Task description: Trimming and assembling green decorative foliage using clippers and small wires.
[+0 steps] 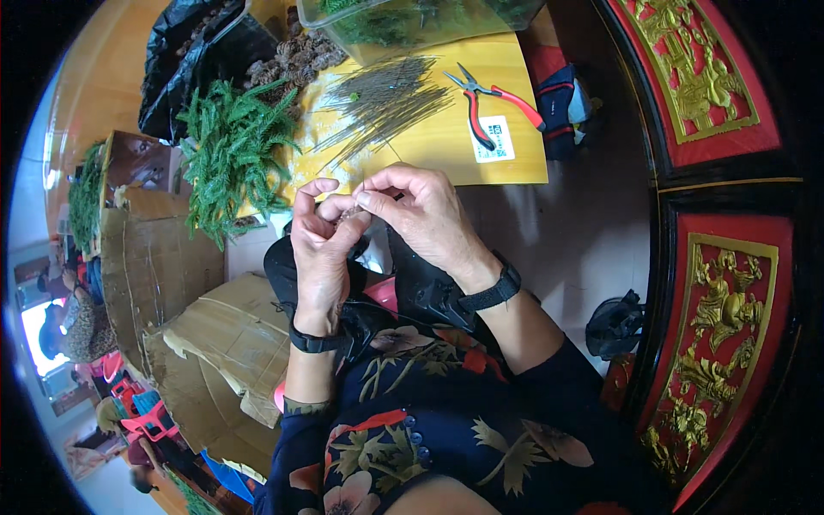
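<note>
Above my lap, my left hand is closed round a small brown pine cone, mostly hidden by the fingers. My right hand meets it there, thumb and forefinger pinched at the cone's upper side. A thin wire seems to stick up from between the fingertips, too fine to make out surely. Just beyond both hands, a loose bundle of thin dark wires lies on the yellow table. Pliers with red and black handles rest to its right, partly over a white printed card.
Green artificial pine sprigs pile up at the table's left. Behind them are more pine cones and a black plastic bag. A clear bin holds greenery. Cardboard boxes stand left; carved red-and-gold panels right. People sit far left.
</note>
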Available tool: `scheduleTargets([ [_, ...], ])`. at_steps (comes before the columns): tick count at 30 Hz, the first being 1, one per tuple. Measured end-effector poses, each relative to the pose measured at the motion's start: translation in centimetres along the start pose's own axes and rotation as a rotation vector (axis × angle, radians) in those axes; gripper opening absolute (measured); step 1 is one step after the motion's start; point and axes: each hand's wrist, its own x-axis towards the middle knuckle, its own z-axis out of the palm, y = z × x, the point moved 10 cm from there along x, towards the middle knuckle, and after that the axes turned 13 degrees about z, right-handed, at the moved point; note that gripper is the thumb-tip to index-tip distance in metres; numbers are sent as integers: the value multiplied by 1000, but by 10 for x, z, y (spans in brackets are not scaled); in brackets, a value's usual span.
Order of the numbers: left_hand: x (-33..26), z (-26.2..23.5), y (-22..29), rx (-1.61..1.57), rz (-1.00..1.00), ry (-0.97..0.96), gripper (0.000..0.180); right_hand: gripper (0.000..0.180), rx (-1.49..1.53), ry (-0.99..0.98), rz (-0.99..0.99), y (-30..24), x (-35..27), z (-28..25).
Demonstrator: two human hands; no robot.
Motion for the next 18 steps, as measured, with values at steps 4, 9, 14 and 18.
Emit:
scheduleTargets([
  [4, 1, 1, 0, 28, 24, -8, 37, 15, 102, -3, 39, 4, 1, -2],
  [9, -3, 7, -17, -179, -262, 52, 26, 12, 237, -54, 126, 4, -1, -4],
  [14, -3, 14, -17, -176, -260, -72, 25, 11, 271, -92, 144, 12, 1, -3],
  [18, -5, 6, -27, -285, -281, -37, 26, 10, 229, -59, 107, 8, 1, -4],
])
